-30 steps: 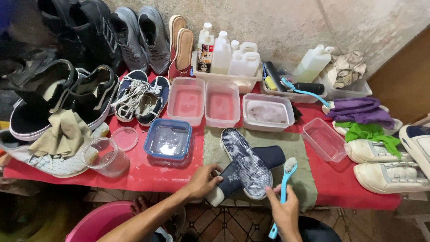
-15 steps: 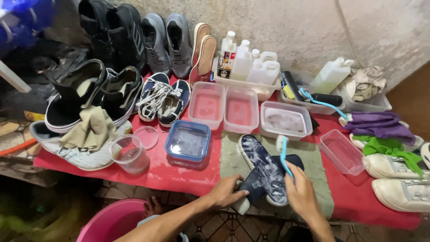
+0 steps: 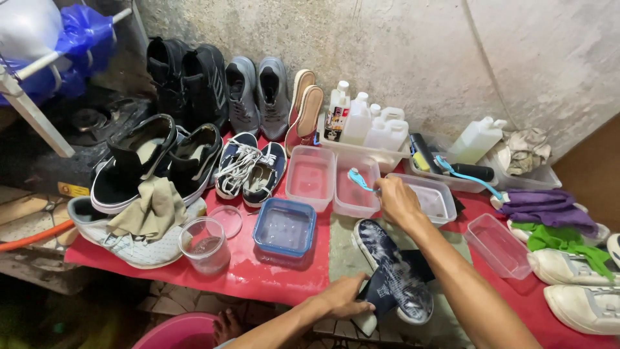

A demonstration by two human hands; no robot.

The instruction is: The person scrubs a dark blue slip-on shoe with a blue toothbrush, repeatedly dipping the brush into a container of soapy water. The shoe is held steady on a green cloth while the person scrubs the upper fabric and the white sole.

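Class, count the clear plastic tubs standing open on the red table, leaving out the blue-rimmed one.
4: two side by side at centre, one behind the right hand, one further right. Others may be hidden.

My right hand (image 3: 395, 201) hangs over the clear plastic tubs (image 3: 352, 187), so straight down is blocked. Behind it, white plastic bottles (image 3: 361, 123) close the way to the wall. To its right, a clear rectangular box (image 3: 498, 244) stands in the path. Left of my left hand (image 3: 342, 298), bare red tablecloth (image 3: 271, 278) leaves room, before the blue-rimmed container (image 3: 285, 227) and clear cup (image 3: 205, 245).
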